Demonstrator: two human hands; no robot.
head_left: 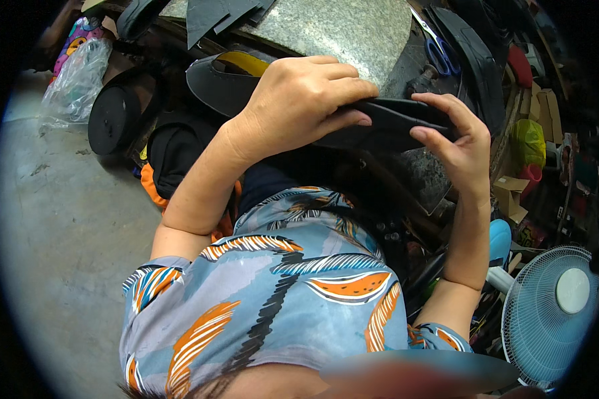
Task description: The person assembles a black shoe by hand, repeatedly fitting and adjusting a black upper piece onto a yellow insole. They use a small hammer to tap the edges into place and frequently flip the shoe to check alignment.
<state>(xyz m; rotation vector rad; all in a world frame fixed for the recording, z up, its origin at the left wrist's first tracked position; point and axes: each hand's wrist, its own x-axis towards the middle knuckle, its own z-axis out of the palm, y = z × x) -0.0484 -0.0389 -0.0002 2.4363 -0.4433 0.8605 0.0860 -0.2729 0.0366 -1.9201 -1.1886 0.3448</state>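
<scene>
Cluttered workshop, speckled stone counter [353, 40] ahead; black leather-like piece [386, 136] held up at near side, left hand [299, 96] and right hand [460, 136] pinching it; upper edges gape between fingers, work looks unfinished, remaining steps unclear

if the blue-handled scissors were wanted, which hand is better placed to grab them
Probably the right hand: the scissors lie nearer to it than to the left hand. Both hands are on the black piece, so the right would need to let go first.
</scene>
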